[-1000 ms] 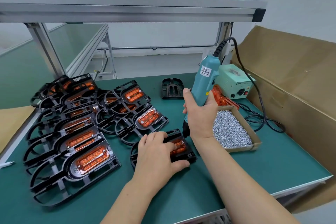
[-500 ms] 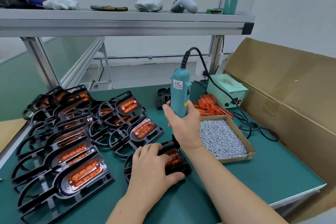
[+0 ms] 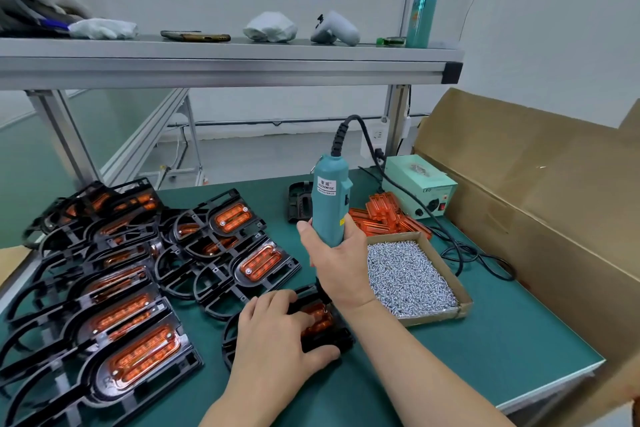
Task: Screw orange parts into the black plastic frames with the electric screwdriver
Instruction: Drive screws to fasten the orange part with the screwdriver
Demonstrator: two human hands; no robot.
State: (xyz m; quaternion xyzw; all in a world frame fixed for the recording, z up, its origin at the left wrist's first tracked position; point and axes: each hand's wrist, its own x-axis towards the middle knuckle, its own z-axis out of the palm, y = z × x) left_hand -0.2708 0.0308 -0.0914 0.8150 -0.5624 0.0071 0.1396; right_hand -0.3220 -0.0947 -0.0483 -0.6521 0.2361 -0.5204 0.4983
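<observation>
Head view: landmark is the screw tray [image 3: 434, 320], an open cardboard box of small silver screws on the green desk [image 3: 485, 350]. The black frame [image 3: 341, 343] being worked lies flat on the desk just left of the tray's near corner. Its long axis runs roughly left to right, with the looped end pointing away from the tray and the end carrying the orange part [image 3: 317, 317] towards it. The left hand [image 3: 273, 333] lies over the frame from the side away from the tray, fingers curled over the top and thumb along the near edge, gripping it down. Most of the frame is hidden under it. The right hand [image 3: 334, 263] is wrapped around the lower body of the electric screwdriver [image 3: 329, 204], which stands nearly upright, cord end up. Its bit comes down on the tray-side end of the orange part, just past the left fingertips. Whether a screw sits under the bit is too small to tell. Judgement: the move turns on keeping the driver axis vertical over that screw point while the left hand stops the frame from turning. The right hand is nearer both the tray and that end. The opposite screw point, if any, lies under the left hand. Loose orange parts [image 3: 384, 218] are heaped just beyond the tray's far side. Fitted frames [image 3: 138, 288] are stacked well to the left of it.
</observation>
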